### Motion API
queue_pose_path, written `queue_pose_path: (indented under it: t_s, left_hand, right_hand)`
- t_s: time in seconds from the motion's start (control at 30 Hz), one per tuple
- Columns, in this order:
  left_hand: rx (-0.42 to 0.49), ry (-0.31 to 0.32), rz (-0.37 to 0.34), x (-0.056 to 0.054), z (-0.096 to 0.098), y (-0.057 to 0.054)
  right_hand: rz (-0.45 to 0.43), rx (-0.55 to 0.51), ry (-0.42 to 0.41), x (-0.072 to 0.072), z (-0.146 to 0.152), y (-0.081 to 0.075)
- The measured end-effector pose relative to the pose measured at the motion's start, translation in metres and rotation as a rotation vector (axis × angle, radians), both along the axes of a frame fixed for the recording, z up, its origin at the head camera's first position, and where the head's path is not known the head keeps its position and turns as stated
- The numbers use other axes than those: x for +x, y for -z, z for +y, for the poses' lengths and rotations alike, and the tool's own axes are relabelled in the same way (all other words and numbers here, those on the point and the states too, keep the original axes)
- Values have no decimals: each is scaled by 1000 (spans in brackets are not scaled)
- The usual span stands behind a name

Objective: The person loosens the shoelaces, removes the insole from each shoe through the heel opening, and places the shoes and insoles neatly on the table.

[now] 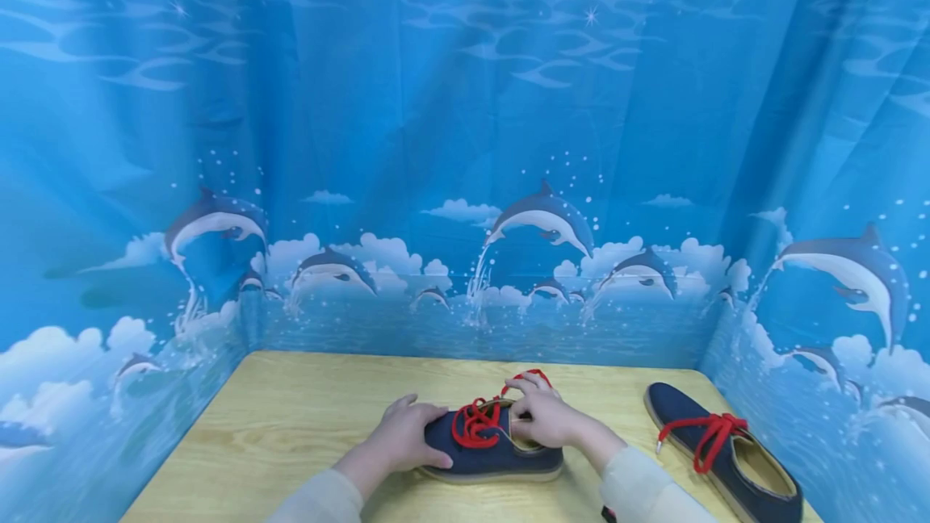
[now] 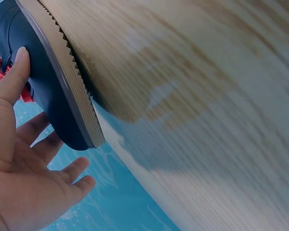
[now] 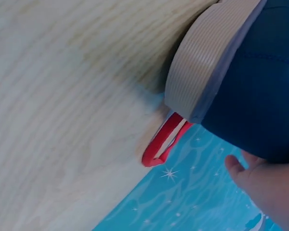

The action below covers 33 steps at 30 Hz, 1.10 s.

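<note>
A navy lace-up shoe (image 1: 465, 458) with red laces (image 1: 475, 424) lies on the table, its toe to the left. My left hand (image 1: 407, 436) grips the toe, the thumb on the near side; in the left wrist view the thumb presses the upper (image 2: 43, 72), with some fingers behind the toe and others spread apart. At the shoe's opening, my right hand (image 1: 543, 416) has curled fingers at the far rim and tongue area; the exact contact is hidden. In the right wrist view that hand (image 3: 269, 187) is partly behind the heel (image 3: 260, 96), and a red lace loop (image 3: 159, 149) lies beyond it.
A second navy shoe (image 1: 697, 410) stands at the right edge of the wooden table (image 1: 291, 418), its red laces tied in a bow (image 1: 719, 430). A blue dolphin-print curtain (image 1: 436, 144) encloses the table's back and sides.
</note>
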<state>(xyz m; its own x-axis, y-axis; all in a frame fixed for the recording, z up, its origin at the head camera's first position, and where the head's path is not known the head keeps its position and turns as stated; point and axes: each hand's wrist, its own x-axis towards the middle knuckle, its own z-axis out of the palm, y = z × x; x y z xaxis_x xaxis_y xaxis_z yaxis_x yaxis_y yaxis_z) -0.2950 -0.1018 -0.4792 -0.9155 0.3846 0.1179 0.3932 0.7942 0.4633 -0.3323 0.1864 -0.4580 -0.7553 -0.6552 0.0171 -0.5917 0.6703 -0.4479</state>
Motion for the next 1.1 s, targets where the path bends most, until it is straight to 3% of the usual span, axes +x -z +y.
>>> queue_pose_path:
  t_s: [0.2,0.4,0.67,0.8,1.0,1.1]
  left_hand:
    - [-2,-11,-18,1,2,-1]
    - [-1,-4,-13,3,2,-2]
    - [-6,-4,-9,1,2,-1]
    - [-6,4,9,1,3,-2]
    - [-14,0,10,2,4,-3]
    - [-10,-12,-10,2,4,-3]
  right_hand:
    - [-141,-170,-15,-4,8,1]
    - [-289,-327,40,-7,13,4]
    - [-440,-619,80,-9,19,7]
    - [-392,-562,83,-10,20,2]
    - [-170,-279,123,-11,13,-16]
    - [-127,-193,119,-11,8,-24]
